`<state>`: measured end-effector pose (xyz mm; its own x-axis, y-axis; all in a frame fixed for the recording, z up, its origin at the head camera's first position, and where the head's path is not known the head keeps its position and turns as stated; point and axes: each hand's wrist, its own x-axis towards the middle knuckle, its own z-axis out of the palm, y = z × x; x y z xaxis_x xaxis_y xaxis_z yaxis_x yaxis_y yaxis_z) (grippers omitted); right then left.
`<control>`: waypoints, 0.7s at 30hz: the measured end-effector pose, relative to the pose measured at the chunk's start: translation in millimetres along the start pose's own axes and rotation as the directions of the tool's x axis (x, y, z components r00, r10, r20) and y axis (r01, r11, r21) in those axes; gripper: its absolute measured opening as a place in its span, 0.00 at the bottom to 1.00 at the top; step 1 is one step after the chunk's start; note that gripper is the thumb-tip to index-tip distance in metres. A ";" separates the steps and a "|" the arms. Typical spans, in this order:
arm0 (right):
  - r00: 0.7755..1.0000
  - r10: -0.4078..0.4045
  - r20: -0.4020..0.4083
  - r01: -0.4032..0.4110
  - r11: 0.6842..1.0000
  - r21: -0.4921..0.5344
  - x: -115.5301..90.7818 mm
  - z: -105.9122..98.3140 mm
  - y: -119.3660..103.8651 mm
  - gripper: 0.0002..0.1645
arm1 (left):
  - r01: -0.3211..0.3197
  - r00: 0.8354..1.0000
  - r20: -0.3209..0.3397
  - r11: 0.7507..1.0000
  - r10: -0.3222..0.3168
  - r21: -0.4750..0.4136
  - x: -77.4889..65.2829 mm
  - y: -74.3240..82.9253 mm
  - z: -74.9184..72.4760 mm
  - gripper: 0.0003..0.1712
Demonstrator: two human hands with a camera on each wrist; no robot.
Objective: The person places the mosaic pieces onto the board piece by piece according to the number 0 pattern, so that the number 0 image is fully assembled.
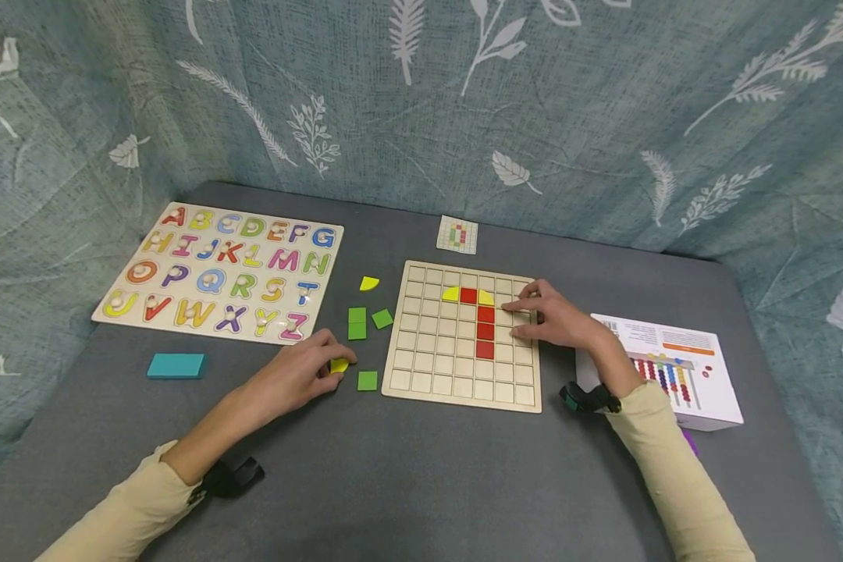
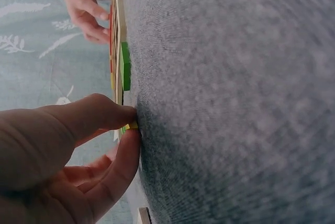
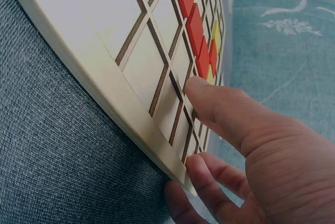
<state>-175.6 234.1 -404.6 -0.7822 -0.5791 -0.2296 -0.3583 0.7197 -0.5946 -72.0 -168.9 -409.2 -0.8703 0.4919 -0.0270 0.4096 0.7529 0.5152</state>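
Yellow flat piece (image 1: 339, 365): on the grey cloth-covered table (image 1: 407, 476), left of the grid board; fingers hide part of its outline.
Left hand (image 1: 300, 375): pinches the yellow flat piece between thumb and finger, low at the table surface.
Right hand (image 1: 553, 314): at the right side of the grid board, fingers loosely bent and parted, gripping no piece; thumb and fingertips lie about the board's edge.
Pale wooden grid board (image 1: 421, 382): flat on the table between the hands.
Red square tiles (image 1: 485, 332): four on the board; one between two yellow quarter-round tiles (image 1: 451, 294), three in a column below the right-hand yellow one.
Green square tiles (image 1: 368, 381): four loose on the table left of the board; two touch edge to edge, one beside them is turned askew, one lies nearer the person.
Loose yellow quarter-round tile (image 1: 369, 283): beyond the green ones.
Small printed pattern card (image 1: 457, 235): just past the board's far edge.
Wooden alphabet puzzle (image 1: 218, 277): far left, coloured letters.
Teal rectangular block (image 1: 176, 366): near the puzzle's front edge.
White printed box (image 1: 702, 382): right, beside the right forearm.
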 end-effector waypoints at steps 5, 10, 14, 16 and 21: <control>1.000 -0.003 -0.001 0.003 1.000 -0.002 -0.1 -0.1 0.7 0.27 | -0.008 1.000 -0.011 1.000 0.008 -0.011 -0.1 -0.8 -0.9 0.12; 1.000 0.001 0.002 -0.001 1.000 0.005 -0.7 -0.6 0.4 0.27 | 0.020 1.000 0.015 0.999 -0.020 -0.040 -0.8 2.3 -4.9 0.14; 1.000 0.008 0.001 -0.008 1.000 0.009 -0.2 -0.9 1.1 0.27 | 0.023 0.997 0.080 0.997 -0.017 -0.070 -0.3 9.5 -8.6 0.13; 1.000 0.006 -0.002 -0.006 1.000 0.006 0.1 -0.7 1.5 0.27 | 0.021 0.994 0.111 0.996 -0.011 -0.086 -0.1 13.2 -9.5 0.12; 1.000 -0.006 -0.003 0.006 1.000 0.001 0.2 0.1 1.3 0.27 | -0.008 0.991 0.132 0.996 0.020 -0.091 0.5 19.8 -9.0 0.12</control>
<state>-176.1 234.9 -405.5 -0.7816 -0.5823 -0.2238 -0.3627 0.7161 -0.5964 -66.9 -157.6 -391.3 -0.8181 0.5603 -0.1298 0.3900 0.7062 0.5909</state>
